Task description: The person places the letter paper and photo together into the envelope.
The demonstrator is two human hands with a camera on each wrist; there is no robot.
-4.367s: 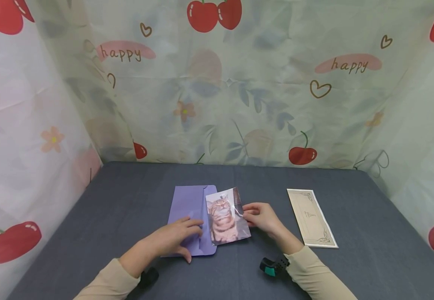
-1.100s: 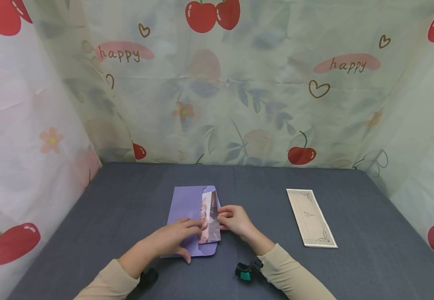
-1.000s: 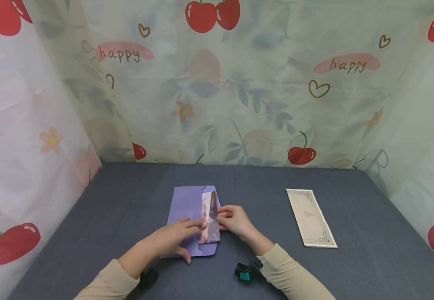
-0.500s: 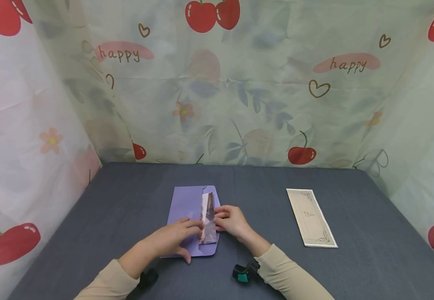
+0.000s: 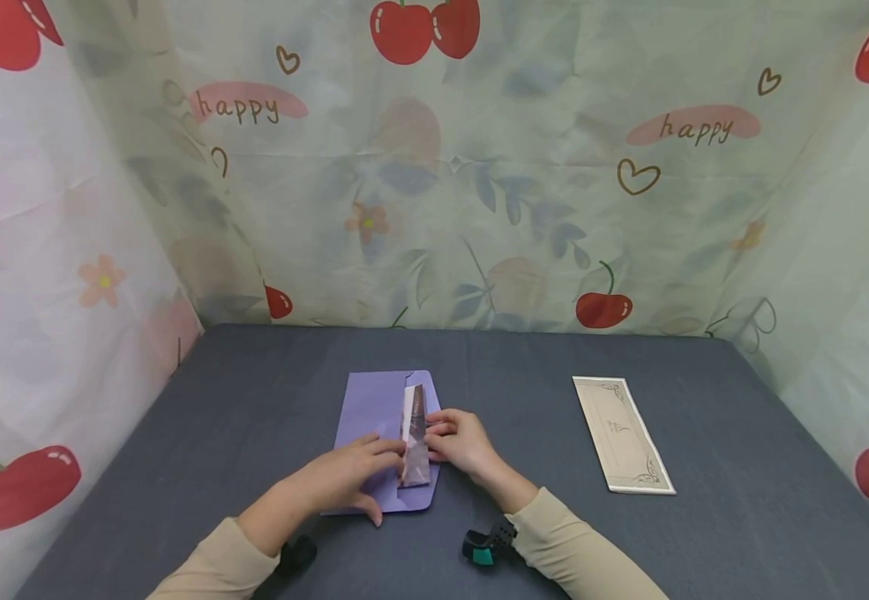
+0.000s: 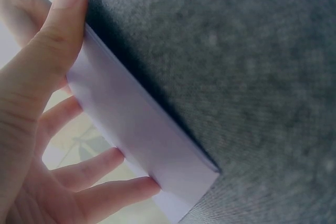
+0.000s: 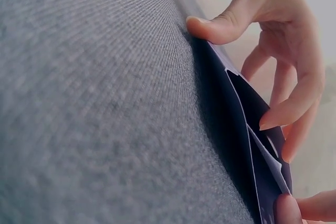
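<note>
A purple envelope (image 5: 377, 400) lies on the dark table, its flap folded out to the right. Most of a glossy cat photo (image 5: 415, 433) is inside it, and only a narrow strip sticks out of the mouth. My right hand (image 5: 467, 443) pinches the photo's right edge, thumb tip (image 7: 287, 211) low in the right wrist view. My left hand (image 5: 340, 479) rests on the envelope with its fingers spread, fingertips beside the mouth and thumb at the near edge. The left wrist view shows those fingers (image 6: 105, 166) straight against the envelope's face.
A cream card with ornate corner patterns (image 5: 621, 433) lies to the right on the dark cloth (image 5: 509, 367). Near the right sleeve is a black wrist strap with a green patch (image 5: 482, 550). Printed curtains (image 5: 456, 208) with cherries enclose the table's back and sides.
My right hand has moved left, sliding the photo from beside the envelope into its mouth, so less of it shows. The left hand has stayed in place.
</note>
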